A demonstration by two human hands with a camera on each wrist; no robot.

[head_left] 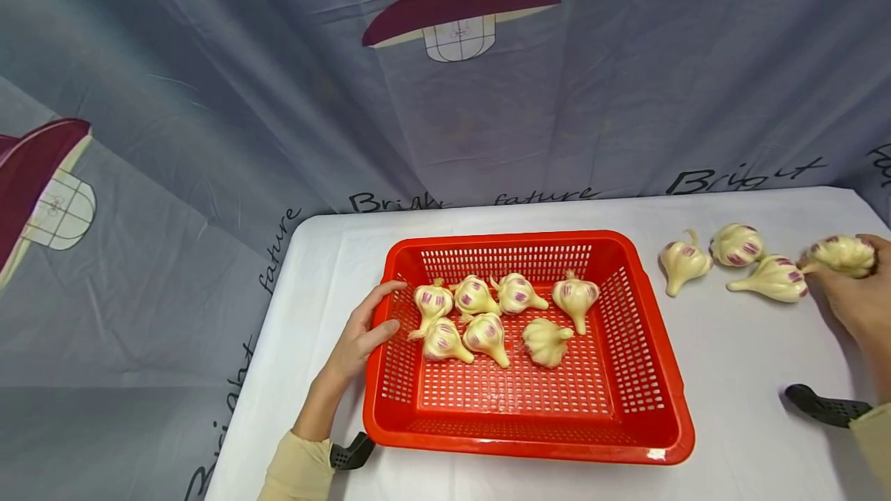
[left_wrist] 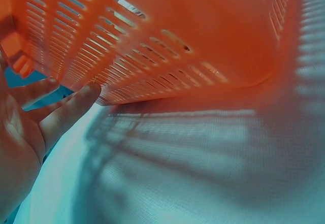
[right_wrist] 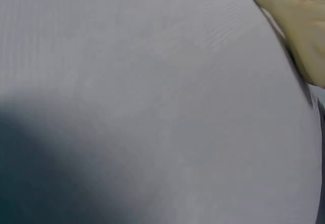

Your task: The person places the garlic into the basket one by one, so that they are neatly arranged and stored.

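Note:
A red slotted plastic basket holds several garlic bulbs, cream with purple patches. My left hand rests at the basket's left rim, thumb and a finger laid over the edge. In the left wrist view, fairly straight fingers touch the basket's slotted outer wall. At the far right, my right hand grips a garlic bulb between thumb and fingers, its stem toward the left. Right beside it lies another garlic bulb. The right wrist view shows part of a garlic bulb at its upper right corner.
Two more bulbs, one stem-down and one rounder bulb, lie right of the basket on the white tablecloth. A grey printed curtain hangs behind the table. Black wrist mounts stick out near both sleeves.

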